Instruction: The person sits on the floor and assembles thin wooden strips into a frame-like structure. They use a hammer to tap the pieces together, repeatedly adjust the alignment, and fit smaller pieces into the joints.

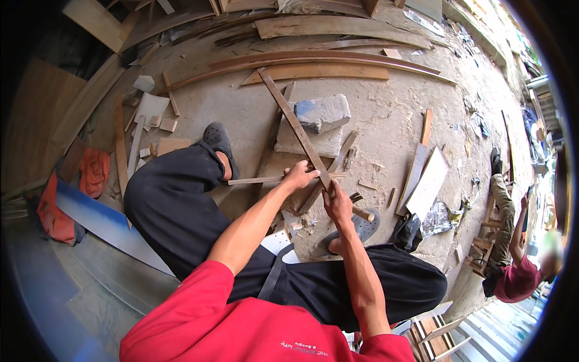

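As steadiness is apparently sought, a long, dark-brown wooden strip [295,127], slanted beside a grey, blue-patched masonry block [327,114], is gripped near its lower end by the right hand [338,203], while a thin, brown wooden stick [256,180] is seemingly pinched crosswise by the left hand [298,177].

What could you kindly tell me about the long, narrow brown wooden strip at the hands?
The long, narrow brown wooden strip looks flat-faced and straight. It slants from upper left toward the right hand, which grips its near end; the left hand is beside its left edge. In this view it passes in front of rough, pale grey stacked blocks; contact is unclear.
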`<state>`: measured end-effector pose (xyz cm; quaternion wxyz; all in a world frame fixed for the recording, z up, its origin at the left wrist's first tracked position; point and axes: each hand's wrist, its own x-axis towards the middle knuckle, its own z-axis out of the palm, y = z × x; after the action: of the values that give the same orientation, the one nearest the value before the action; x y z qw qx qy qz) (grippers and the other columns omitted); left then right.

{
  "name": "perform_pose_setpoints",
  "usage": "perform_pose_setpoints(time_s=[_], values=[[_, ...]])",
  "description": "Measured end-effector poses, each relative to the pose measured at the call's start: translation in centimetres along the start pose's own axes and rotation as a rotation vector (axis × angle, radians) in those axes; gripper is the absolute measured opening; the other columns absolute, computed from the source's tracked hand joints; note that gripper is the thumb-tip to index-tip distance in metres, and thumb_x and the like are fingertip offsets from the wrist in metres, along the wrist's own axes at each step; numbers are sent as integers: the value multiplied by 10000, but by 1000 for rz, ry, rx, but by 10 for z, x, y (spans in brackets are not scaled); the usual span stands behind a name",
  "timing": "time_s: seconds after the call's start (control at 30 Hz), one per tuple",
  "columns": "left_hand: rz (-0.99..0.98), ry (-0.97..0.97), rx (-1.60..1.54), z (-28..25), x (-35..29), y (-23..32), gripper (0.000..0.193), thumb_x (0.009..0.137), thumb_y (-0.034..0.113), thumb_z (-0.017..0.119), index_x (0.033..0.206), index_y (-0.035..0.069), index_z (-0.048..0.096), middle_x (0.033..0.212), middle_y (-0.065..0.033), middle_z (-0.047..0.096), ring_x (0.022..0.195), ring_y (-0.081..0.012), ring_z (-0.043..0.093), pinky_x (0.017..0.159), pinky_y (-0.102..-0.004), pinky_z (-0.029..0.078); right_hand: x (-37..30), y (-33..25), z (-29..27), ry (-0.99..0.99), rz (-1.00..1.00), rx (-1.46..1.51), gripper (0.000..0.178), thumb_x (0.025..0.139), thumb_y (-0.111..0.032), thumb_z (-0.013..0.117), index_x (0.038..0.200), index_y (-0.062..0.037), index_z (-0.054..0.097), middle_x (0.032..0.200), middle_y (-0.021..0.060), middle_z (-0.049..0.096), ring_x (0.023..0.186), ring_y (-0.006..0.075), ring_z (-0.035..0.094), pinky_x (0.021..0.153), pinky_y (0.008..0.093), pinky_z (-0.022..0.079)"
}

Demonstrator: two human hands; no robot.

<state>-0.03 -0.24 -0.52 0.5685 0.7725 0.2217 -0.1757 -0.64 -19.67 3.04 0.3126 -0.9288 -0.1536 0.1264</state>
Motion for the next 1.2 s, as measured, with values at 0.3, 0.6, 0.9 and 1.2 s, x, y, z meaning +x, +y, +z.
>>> perform_pose_setpoints(time_s=[0.3, 0.6, 0.9, 1.2], values=[[27, -12, -144, 13, 31, -44, 563, 807, 461, 710, 1166, 43, 594, 1154, -161, 679, 1133, -282, 598, 1066, -461, 263, 0, 0, 1, 9, -14, 5, 455, 841, -235, 649, 1265, -117, 534, 993, 206, 668, 873, 416, 647, 731, 488, 526], [-15, -82, -308, 6, 16, -18, 506, 837, 285, 743, 1190, 5, 514, 1168, -171, 662, 1098, -227, 596, 984, -360, 397, 0, 0, -3, 54, -40, 47, 424, 856, -264, 665, 1230, -103, 549, 937, 226, 673, 848, 435, 641, 703, 499, 517], [-73, -85, -326, -10, 0, 14, 483, 872, 140, 703, 1229, -69, 455, 1130, -175, 655, 1007, -195, 627, 869, -305, 491, 2, 3, 1, 31, -62, 21, 473, 830, -242, 650, 1266, -119, 513, 973, 179, 667, 859, 388, 653, 718, 478, 532], [-58, -42, -299, -9, -4, 26, 395, 841, 134, 723, 1123, -56, 522, 1014, -150, 698, 902, -174, 656, 792, -285, 505, 1, 3, -1, -17, 6, 7, 471, 825, -243, 647, 1260, -123, 510, 947, 190, 658, 814, 406, 654, 706, 493, 536]])
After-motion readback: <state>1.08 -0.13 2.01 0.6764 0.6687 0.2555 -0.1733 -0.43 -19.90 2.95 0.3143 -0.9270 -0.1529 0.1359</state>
